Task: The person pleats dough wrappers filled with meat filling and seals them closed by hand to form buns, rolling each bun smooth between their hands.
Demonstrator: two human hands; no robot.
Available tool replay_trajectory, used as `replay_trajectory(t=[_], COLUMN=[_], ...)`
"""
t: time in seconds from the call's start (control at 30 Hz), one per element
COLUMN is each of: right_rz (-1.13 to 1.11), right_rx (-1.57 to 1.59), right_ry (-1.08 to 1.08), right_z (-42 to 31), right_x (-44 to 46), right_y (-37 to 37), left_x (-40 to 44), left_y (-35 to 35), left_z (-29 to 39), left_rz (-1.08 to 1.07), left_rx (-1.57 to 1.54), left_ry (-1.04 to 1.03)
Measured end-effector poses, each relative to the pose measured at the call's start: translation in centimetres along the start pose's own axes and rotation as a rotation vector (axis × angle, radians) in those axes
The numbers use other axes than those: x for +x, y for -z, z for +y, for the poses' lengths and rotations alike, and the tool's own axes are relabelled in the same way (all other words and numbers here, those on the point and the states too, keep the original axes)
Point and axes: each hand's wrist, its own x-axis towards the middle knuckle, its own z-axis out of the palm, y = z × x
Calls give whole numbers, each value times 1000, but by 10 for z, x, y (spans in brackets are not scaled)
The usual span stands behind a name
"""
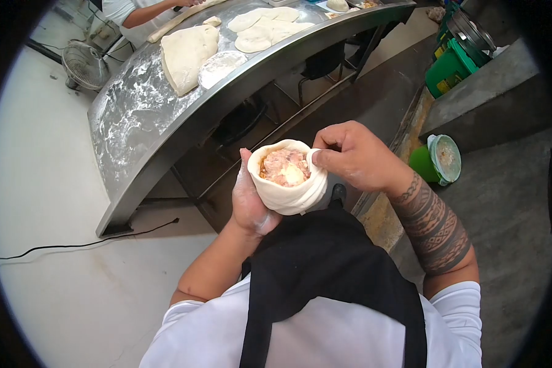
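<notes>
A large dough bun (288,197) with pleated sides rests in my left hand (249,199), which cups it from below and the left. Its top gapes open, and pinkish meat filling (285,167) with a pale yellowish piece shows inside. At the right rim, the thumb and forefinger of my right hand (352,156) pinch the edge of the dough. White flour dusts my left palm. The left fingers under the bun are mostly hidden. I hold the bun in front of my black apron, away from the table.
A floured metal table (135,122) carries a thick dough slab (190,55), a bowl of flour (222,67) and flat dough rounds (267,30). Across it, another person's arm (150,13) reaches toward a long dough roll. Green buckets (451,67) stand right; a fan (86,64) is left.
</notes>
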Motion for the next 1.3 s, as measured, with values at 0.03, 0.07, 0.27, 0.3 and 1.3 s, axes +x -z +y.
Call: replay_trajectory(t=[0.03, 0.07, 0.27, 0.3, 1.3], right_rz=[21, 41, 21, 28, 30], right_rx=[-4, -7, 6, -10, -158], right_ry=[-19, -39, 2, 9, 62], right_z=[-6, -9, -2, 0, 2], right_x=[-2, -3, -2, -1, 8], right_y=[0, 0, 2, 1, 10], left_x=[0, 1, 3, 2, 16], left_y=[0, 1, -8, -11, -7], left_z=[1, 3, 0, -4, -4], left_rz=[-11, -21, 13, 54, 13], left_rx=[19, 37, 108, 144, 98], left_ry=[19, 38, -8, -60, -41])
